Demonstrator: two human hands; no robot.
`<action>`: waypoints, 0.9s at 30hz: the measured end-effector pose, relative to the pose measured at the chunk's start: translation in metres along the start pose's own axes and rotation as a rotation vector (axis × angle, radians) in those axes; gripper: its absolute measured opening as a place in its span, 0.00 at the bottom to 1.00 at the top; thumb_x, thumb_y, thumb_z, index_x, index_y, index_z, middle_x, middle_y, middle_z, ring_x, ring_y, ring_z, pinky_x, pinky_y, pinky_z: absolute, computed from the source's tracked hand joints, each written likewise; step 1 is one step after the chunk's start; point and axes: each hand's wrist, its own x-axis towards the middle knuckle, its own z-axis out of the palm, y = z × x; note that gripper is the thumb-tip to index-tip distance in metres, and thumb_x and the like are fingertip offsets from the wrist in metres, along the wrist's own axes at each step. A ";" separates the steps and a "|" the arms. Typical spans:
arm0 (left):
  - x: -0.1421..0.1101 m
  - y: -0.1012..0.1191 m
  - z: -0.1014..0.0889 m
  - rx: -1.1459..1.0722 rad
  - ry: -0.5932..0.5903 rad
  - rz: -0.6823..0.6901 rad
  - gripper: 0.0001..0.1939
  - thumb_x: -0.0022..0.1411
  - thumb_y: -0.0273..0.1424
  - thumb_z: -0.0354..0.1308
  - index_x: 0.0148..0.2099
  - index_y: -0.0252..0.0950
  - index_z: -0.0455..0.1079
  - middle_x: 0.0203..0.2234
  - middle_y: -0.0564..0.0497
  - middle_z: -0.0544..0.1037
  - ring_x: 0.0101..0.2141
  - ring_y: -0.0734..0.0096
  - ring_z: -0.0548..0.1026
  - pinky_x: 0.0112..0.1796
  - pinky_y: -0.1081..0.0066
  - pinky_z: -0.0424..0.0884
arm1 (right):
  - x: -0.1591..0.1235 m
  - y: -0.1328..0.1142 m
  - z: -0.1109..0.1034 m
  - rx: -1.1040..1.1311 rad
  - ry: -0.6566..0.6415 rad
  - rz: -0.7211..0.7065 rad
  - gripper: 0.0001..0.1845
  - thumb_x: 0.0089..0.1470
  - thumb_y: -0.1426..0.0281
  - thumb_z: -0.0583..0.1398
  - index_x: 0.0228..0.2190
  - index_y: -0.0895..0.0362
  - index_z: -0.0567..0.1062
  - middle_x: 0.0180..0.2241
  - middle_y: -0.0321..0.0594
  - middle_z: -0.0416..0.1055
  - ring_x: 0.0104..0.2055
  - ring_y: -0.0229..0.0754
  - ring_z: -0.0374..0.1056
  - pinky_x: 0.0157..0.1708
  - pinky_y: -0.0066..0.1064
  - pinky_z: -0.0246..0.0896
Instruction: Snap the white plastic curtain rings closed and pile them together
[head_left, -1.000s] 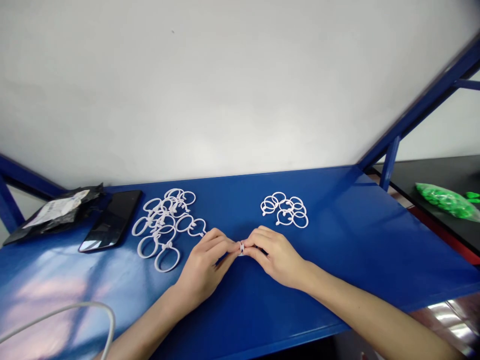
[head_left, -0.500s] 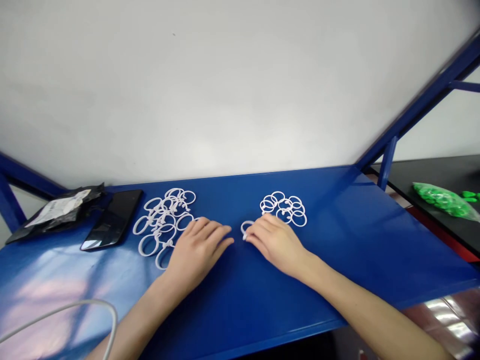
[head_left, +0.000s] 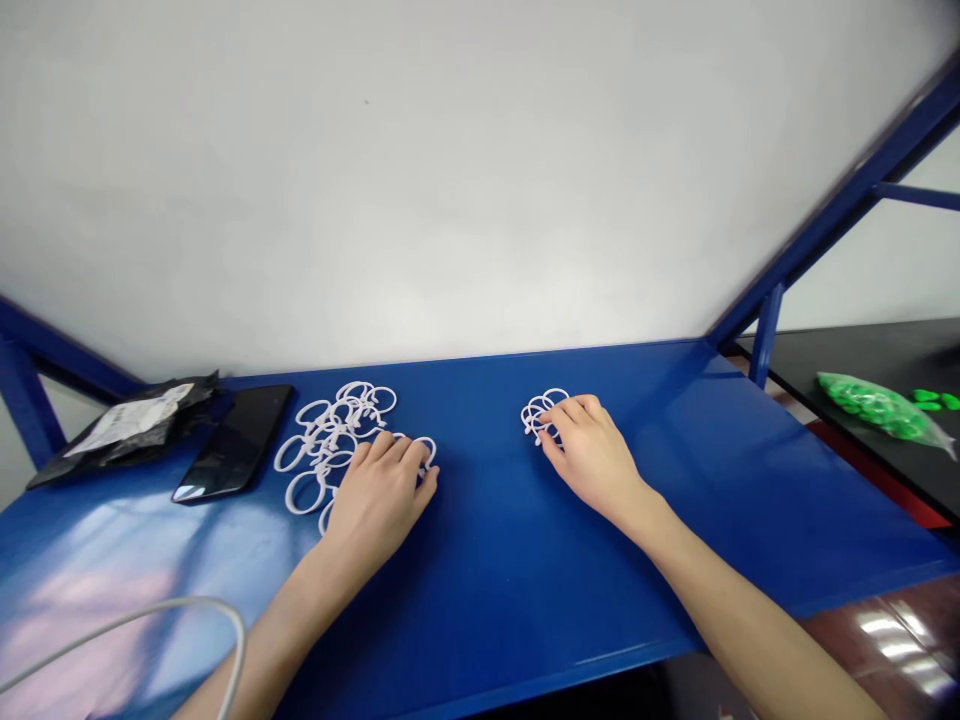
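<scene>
White wall (head_left: 480, 200) fills the upper frame. Blue tabletop (head_left: 495, 590) spans below it. Larger heap of white rings (head_left: 327, 440), centre-left: loops overlap, within the left arm's reach. Black packet (head_left: 131, 420) and phone (head_left: 236, 445), far left, seemingly set aside to leave the middle free for handling. Left hand (head_left: 382, 490) palm-down over the heap's near right edge, fingers curled, thumb beside a ring; whether it grips one, can't tell. Right hand (head_left: 592, 450), right of centre, fingers bent over the smaller ring cluster (head_left: 541, 408); grip hidden. Gap between groups probably keeps them from mixing.
</scene>
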 end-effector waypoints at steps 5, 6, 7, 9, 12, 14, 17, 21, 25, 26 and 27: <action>0.000 0.017 -0.005 -0.307 -0.076 -0.024 0.06 0.68 0.33 0.57 0.37 0.39 0.70 0.31 0.50 0.77 0.35 0.60 0.73 0.39 0.62 0.67 | -0.006 -0.030 -0.004 0.221 -0.036 -0.133 0.11 0.65 0.72 0.59 0.48 0.58 0.76 0.45 0.49 0.76 0.50 0.55 0.68 0.51 0.50 0.69; 0.000 0.021 -0.006 -0.389 -0.104 -0.022 0.05 0.69 0.33 0.57 0.38 0.39 0.71 0.32 0.51 0.77 0.35 0.61 0.73 0.39 0.63 0.67 | -0.009 -0.037 -0.003 0.284 -0.056 -0.161 0.13 0.65 0.71 0.60 0.50 0.58 0.75 0.48 0.49 0.75 0.51 0.54 0.68 0.52 0.49 0.69; -0.001 0.025 -0.008 -0.471 -0.135 -0.017 0.05 0.69 0.33 0.56 0.39 0.40 0.71 0.32 0.52 0.77 0.36 0.63 0.74 0.40 0.64 0.68 | -0.011 -0.043 -0.002 0.348 -0.079 -0.188 0.15 0.65 0.70 0.61 0.52 0.58 0.73 0.51 0.49 0.73 0.53 0.53 0.68 0.53 0.49 0.69; -0.002 0.032 -0.011 -0.622 -0.195 -0.006 0.06 0.71 0.33 0.55 0.40 0.40 0.71 0.33 0.53 0.78 0.37 0.65 0.74 0.40 0.66 0.69 | -0.015 -0.052 0.001 0.472 -0.111 -0.228 0.15 0.65 0.70 0.61 0.52 0.57 0.72 0.53 0.49 0.72 0.54 0.50 0.68 0.53 0.47 0.70; -0.002 0.039 -0.015 -0.760 -0.238 -0.011 0.08 0.73 0.33 0.52 0.40 0.41 0.71 0.33 0.54 0.78 0.36 0.69 0.75 0.38 0.70 0.70 | -0.019 -0.057 0.008 0.605 -0.121 -0.221 0.07 0.67 0.69 0.60 0.46 0.56 0.73 0.45 0.44 0.77 0.46 0.46 0.71 0.46 0.42 0.72; -0.003 0.040 -0.015 -0.794 -0.233 -0.023 0.09 0.73 0.34 0.52 0.40 0.41 0.72 0.33 0.54 0.78 0.35 0.70 0.76 0.37 0.72 0.70 | -0.019 -0.057 0.011 0.657 -0.132 -0.177 0.04 0.67 0.68 0.61 0.41 0.56 0.73 0.38 0.41 0.77 0.40 0.44 0.71 0.41 0.38 0.71; -0.003 0.038 -0.012 -0.818 -0.220 -0.049 0.09 0.72 0.35 0.55 0.40 0.41 0.74 0.32 0.54 0.78 0.33 0.71 0.76 0.35 0.73 0.70 | -0.018 -0.057 0.012 0.754 -0.183 -0.089 0.04 0.66 0.67 0.63 0.38 0.55 0.75 0.35 0.38 0.77 0.36 0.40 0.71 0.37 0.33 0.68; -0.002 0.033 -0.010 -0.860 -0.224 -0.122 0.08 0.70 0.37 0.57 0.40 0.40 0.75 0.30 0.55 0.79 0.30 0.72 0.75 0.33 0.73 0.71 | -0.016 -0.059 0.008 0.903 -0.222 0.084 0.04 0.65 0.68 0.63 0.35 0.54 0.76 0.32 0.34 0.75 0.31 0.36 0.69 0.32 0.28 0.64; 0.000 0.032 -0.010 -0.895 -0.186 -0.181 0.08 0.69 0.37 0.59 0.41 0.40 0.76 0.34 0.54 0.82 0.32 0.71 0.77 0.36 0.71 0.73 | -0.015 -0.058 0.004 0.969 -0.215 0.181 0.05 0.63 0.67 0.64 0.35 0.54 0.76 0.30 0.32 0.74 0.30 0.35 0.68 0.30 0.27 0.62; 0.000 0.032 -0.010 -0.899 -0.170 -0.189 0.08 0.68 0.37 0.59 0.41 0.40 0.77 0.34 0.54 0.83 0.32 0.71 0.78 0.36 0.71 0.73 | -0.015 -0.057 0.004 0.977 -0.218 0.181 0.04 0.63 0.67 0.64 0.35 0.53 0.76 0.30 0.31 0.74 0.30 0.35 0.68 0.31 0.27 0.62; 0.000 0.033 -0.010 -0.901 -0.153 -0.195 0.07 0.68 0.37 0.60 0.41 0.41 0.77 0.34 0.54 0.83 0.33 0.71 0.78 0.36 0.71 0.74 | -0.014 -0.057 0.004 0.982 -0.223 0.175 0.04 0.63 0.66 0.64 0.35 0.53 0.76 0.30 0.31 0.74 0.30 0.35 0.68 0.31 0.27 0.63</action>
